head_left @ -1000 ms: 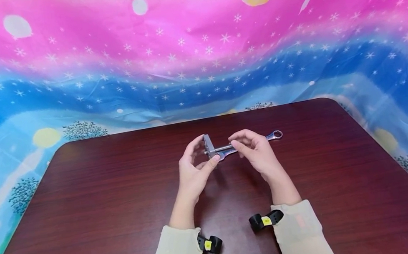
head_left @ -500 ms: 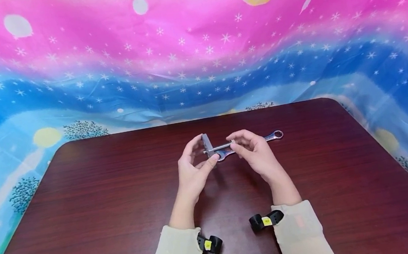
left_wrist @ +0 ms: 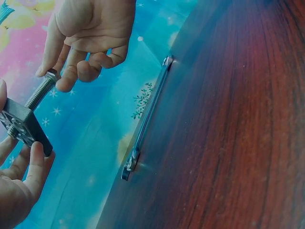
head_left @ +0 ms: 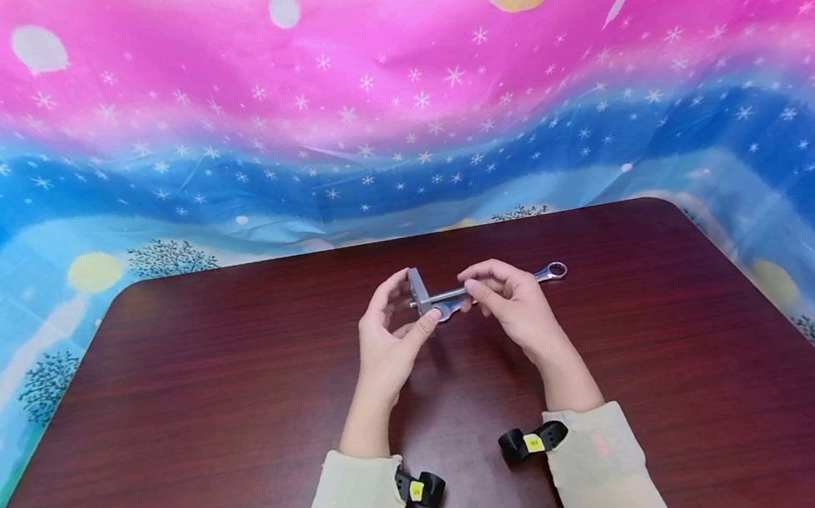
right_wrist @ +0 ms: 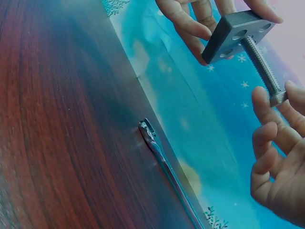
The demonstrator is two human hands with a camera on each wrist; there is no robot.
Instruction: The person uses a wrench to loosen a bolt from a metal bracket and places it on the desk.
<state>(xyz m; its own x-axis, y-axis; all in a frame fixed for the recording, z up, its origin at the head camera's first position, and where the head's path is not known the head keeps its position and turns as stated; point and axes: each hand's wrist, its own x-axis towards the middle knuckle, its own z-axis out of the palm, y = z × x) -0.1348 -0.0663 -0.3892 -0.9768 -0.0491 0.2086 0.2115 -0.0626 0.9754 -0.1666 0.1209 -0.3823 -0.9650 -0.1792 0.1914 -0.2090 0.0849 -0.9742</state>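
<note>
In the head view my left hand (head_left: 388, 344) holds a grey metal block (head_left: 417, 288) by its edges, above the table. Several holes show in the block's face (right_wrist: 238, 33) in the right wrist view. A long threaded bolt (right_wrist: 260, 64) passes through one of them, its tip poking out the far side in the left wrist view. My right hand (head_left: 515, 309) pinches the bolt's head (right_wrist: 278, 98) between thumb and fingers, the other fingers loosely curled. Behind the hands a combination wrench (head_left: 551, 272) lies on the table, its middle hidden by my right hand.
The dark red wooden table (head_left: 244, 407) has rounded far corners. A pink and blue snowflake-print cloth (head_left: 392, 121) hangs behind it and along both sides. A black device is strapped at each cream sleeve cuff (head_left: 595, 442).
My right thumb and fingers have shifted around the bolt's head, which showed more openly half a second ago. My left hand and the block stay nearly in place; the wrench has not moved.
</note>
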